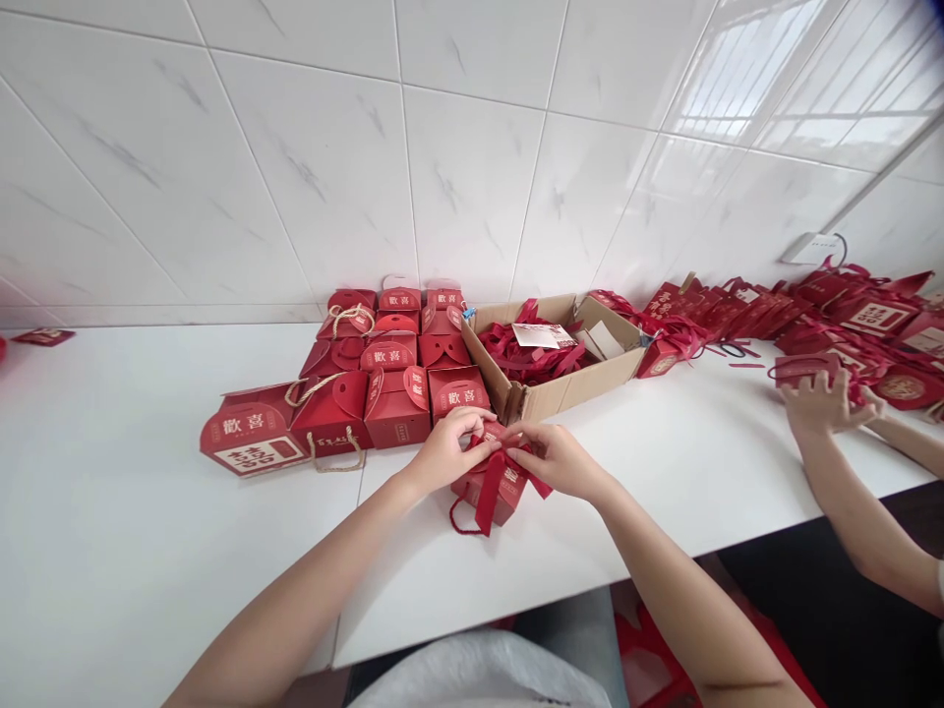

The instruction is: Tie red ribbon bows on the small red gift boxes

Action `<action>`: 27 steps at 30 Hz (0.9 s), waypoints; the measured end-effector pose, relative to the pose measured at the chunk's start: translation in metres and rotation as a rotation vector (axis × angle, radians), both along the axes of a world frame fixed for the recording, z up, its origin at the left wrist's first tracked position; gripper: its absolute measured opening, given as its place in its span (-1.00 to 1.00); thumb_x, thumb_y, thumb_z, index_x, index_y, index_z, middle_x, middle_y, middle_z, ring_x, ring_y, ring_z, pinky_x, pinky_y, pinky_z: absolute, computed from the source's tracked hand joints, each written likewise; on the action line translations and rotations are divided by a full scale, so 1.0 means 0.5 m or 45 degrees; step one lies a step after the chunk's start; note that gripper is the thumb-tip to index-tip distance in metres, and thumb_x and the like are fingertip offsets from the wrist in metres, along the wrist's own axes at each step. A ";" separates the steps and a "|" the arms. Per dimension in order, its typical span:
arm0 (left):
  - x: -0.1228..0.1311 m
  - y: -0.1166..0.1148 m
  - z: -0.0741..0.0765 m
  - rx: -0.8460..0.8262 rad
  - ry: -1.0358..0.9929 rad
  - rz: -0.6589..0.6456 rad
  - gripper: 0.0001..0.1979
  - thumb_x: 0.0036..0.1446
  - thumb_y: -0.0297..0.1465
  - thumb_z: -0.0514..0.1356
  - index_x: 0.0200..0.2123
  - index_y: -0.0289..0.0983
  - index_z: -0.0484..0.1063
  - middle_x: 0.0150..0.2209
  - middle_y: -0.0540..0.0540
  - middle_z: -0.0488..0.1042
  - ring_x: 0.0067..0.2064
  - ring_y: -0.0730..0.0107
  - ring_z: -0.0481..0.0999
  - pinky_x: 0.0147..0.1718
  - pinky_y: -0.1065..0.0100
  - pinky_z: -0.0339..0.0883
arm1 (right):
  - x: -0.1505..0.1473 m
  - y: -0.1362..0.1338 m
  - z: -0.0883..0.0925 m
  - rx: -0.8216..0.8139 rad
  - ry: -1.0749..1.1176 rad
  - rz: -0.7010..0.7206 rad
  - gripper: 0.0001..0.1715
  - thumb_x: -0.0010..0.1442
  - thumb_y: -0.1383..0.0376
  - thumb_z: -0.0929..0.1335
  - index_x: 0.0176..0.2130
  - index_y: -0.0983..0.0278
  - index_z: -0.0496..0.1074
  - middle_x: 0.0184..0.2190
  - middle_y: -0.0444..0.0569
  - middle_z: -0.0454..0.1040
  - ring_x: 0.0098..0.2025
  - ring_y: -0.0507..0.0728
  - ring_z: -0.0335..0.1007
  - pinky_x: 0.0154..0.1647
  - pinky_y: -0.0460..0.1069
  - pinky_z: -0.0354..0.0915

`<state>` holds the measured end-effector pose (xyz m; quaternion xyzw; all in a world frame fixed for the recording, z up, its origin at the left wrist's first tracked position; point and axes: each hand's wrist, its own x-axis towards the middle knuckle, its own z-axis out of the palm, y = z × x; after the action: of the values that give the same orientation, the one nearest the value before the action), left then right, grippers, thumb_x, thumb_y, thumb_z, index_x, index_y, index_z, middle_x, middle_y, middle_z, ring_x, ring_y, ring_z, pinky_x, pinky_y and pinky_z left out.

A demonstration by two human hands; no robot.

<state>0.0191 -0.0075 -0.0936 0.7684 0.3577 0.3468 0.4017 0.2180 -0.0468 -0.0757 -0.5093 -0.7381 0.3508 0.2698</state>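
Note:
A small red gift box (508,500) sits on the white table in front of me, with a dark red cord handle (463,523) lying at its left side. Red ribbon (488,497) crosses the box, one tail hanging down its front and another out to the right. My left hand (461,447) pinches the ribbon at the top of the box from the left. From the right, my right hand (555,457) also pinches the ribbon, its fingertips close to those of the left. The fingers partly hide where the ribbon meets.
Several red gift boxes (398,405) stand in rows at the left, some with rope handles. Behind my hands is a cardboard box (582,390) of red ribbons and cards. At the right, a co-worker's hand (822,401) is by more red boxes (874,315). White tiles back the table (184,560).

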 end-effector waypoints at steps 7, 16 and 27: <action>-0.008 0.001 0.006 -0.031 0.051 -0.084 -0.64 0.01 -0.30 0.27 -0.50 -0.21 0.07 0.03 -0.24 0.37 0.10 0.11 0.34 0.09 0.06 0.21 | -0.006 -0.005 0.002 0.053 0.047 0.065 -0.78 0.18 0.35 0.26 -0.25 0.26 0.49 -0.42 -0.12 0.50 -0.49 -0.02 0.24 -0.42 -0.11 0.20; -0.004 -0.008 0.011 -0.039 0.140 -0.105 -0.65 -0.02 -0.33 0.27 -0.42 -0.20 0.07 0.05 -0.25 0.31 0.12 0.06 0.30 0.10 0.02 0.17 | -0.012 -0.004 -0.002 0.087 -0.022 -0.001 -0.85 0.16 0.26 0.34 -0.35 0.25 0.51 -0.45 -0.13 0.52 -0.45 0.00 0.30 -0.38 -0.10 0.21; -0.009 -0.008 0.015 -0.115 0.133 -0.185 -0.76 -0.04 -0.42 0.22 -0.38 -0.21 0.14 0.05 -0.21 0.26 0.15 0.12 0.26 0.14 0.09 0.14 | -0.013 -0.012 -0.011 0.101 0.040 -0.126 -0.84 0.19 0.29 0.29 -0.24 0.26 0.45 -0.58 -0.20 0.37 -0.57 -0.04 0.13 -0.50 -0.13 0.13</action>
<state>0.0147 -0.0115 -0.0862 0.7904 0.3369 0.2595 0.4409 0.2114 -0.0530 -0.0813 -0.5283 -0.7211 0.3156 0.3184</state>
